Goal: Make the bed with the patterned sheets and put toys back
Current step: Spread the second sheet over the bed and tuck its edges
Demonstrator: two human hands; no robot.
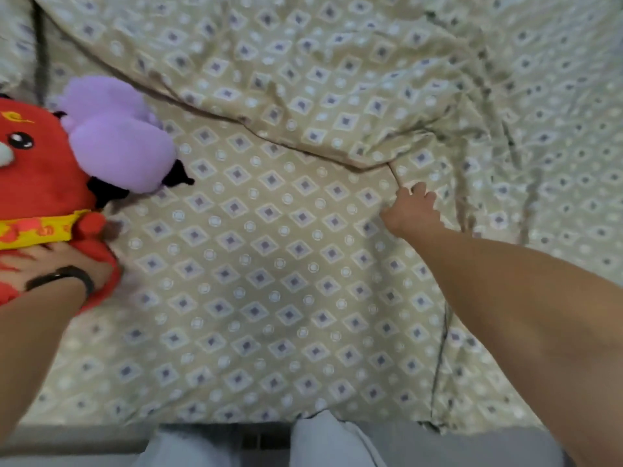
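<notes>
A beige sheet (256, 264) printed with purple diamonds and white circles covers the bed. A rumpled quilt (337, 79) of the same print lies across the far half. My right hand (413, 208) grips a fold of that quilt near its lower edge, arm stretched forward. At the left, a red plush toy (37, 183) with a yellow band lies on the sheet, and a purple plush toy (118, 133) leans against it. My left hand (57, 261), with a black wristband, presses flat on the red toy's lower body.
The bed's near edge (101, 433) runs along the bottom, with my legs in grey trousers (323, 443) against it. A pillow (17, 38) of the same print lies at the far left corner.
</notes>
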